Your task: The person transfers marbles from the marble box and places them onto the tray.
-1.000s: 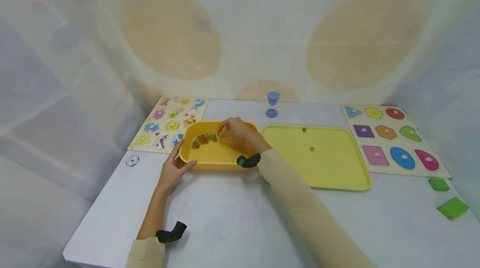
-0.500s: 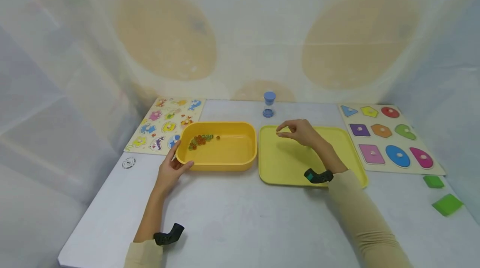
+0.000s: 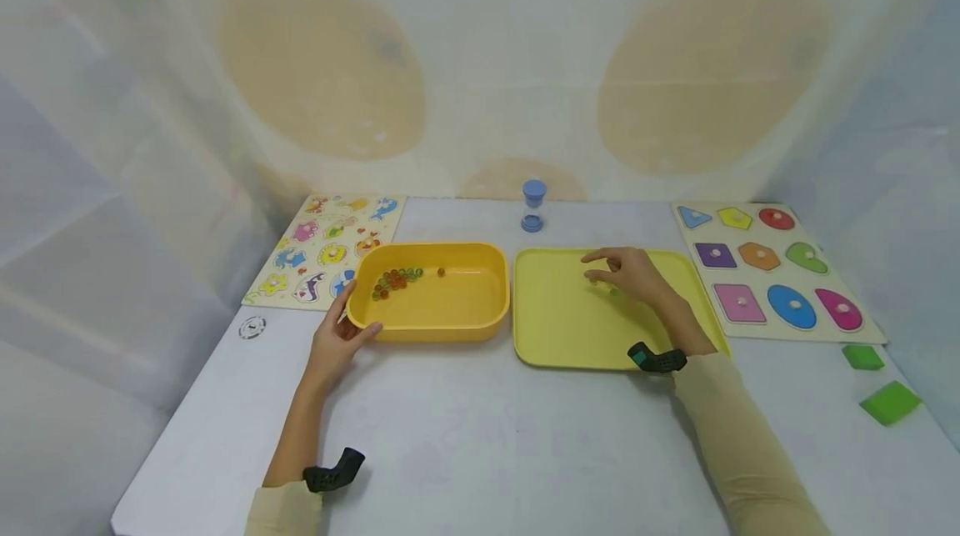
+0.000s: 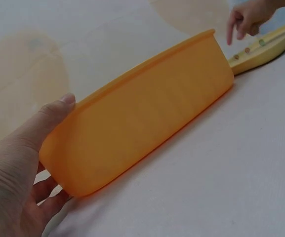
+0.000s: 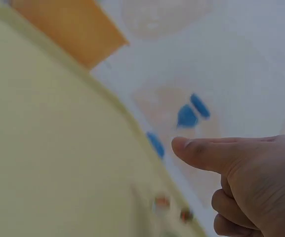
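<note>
In the head view, my left hand (image 3: 335, 346) grips the left end of a deep yellow-orange bin (image 3: 431, 334). Its thumb lies against the front rim, as the left wrist view also shows. Green and orange translucent marbles (image 3: 395, 280) cluster in the bin's left part, and a single amber marble (image 3: 441, 273) lies apart from them. Over the flat yellow tray (image 3: 570, 344), my right hand (image 3: 636, 273) has thumb and forefinger spread, with nothing seen between them. Close below it lies a green marble (image 3: 614, 292). An orange marble (image 5: 161, 202) and a dark one (image 5: 185, 215) look blurred on the tray.
A blue sand timer (image 3: 533, 206) stands behind bin and tray. An animal puzzle board (image 3: 300, 273) lies at the back left, a shape puzzle board (image 3: 765, 273) at the right. Green blocks (image 3: 891, 403) and a round white-and-black token (image 3: 252, 328) lie near the table's sides.
My right hand has moved from inside the bin to the tray on the right. Its pinched thumb and forefinger have parted. My left hand stays on the bin.
</note>
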Available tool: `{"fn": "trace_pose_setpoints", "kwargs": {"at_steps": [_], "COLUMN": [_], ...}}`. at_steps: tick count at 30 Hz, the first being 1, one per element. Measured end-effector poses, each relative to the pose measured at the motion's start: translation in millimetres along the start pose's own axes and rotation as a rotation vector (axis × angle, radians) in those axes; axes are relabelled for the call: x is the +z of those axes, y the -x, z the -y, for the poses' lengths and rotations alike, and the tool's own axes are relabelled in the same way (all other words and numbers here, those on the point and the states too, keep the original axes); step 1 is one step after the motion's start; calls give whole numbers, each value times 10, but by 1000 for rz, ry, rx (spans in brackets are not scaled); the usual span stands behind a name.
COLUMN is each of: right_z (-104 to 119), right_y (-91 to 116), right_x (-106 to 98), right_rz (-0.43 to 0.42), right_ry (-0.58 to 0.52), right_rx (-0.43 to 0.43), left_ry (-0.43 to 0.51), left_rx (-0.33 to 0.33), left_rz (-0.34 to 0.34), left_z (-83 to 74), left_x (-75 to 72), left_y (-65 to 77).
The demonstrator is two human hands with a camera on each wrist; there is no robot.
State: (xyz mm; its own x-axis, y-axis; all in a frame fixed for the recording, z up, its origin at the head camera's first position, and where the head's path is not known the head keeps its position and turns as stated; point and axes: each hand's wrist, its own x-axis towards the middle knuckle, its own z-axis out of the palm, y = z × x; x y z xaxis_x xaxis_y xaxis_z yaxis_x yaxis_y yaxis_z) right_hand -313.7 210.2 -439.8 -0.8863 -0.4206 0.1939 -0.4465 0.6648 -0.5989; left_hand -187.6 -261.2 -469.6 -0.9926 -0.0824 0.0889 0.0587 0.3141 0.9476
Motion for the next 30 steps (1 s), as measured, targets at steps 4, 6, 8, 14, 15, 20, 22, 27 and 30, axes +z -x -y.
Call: {"fn": "trace_pose_setpoints", "kwargs": {"at_steps": [4, 6, 8, 14, 15, 20, 22, 27, 30], "right_z": [450, 697, 919, 1373, 1409, 1469, 1467, 1445, 1437], "right_y": [-206, -341, -493, -957, -1020, -1241, -1284, -1342, -1362], "right_x": [6, 57, 142, 531, 601, 897, 991, 1177, 1237], "right_rz": [-6, -3, 6, 130, 166, 322, 358, 387, 399], "right_ry": [-55, -74, -84, -106, -106, -54, -21, 38, 80], "right_rx": [-97, -143, -187, -247, -241, -176, -161, -140, -130], "left_ry": [9, 14, 15, 46, 50, 45, 35, 36, 48], "left_rx": [5, 6, 6, 24, 29, 30, 29, 28, 20], "left_rz": [-4, -4, 0, 16, 19, 21, 19, 18, 17], "left_z": [8, 10, 1, -103, -123, -180, -175, -182, -193], "left_x": [-16, -22, -27, -33, -29, -8, -4, -15, -22], "left_y": [0, -7, -11, 18, 26, 43, 46, 59, 60]}}
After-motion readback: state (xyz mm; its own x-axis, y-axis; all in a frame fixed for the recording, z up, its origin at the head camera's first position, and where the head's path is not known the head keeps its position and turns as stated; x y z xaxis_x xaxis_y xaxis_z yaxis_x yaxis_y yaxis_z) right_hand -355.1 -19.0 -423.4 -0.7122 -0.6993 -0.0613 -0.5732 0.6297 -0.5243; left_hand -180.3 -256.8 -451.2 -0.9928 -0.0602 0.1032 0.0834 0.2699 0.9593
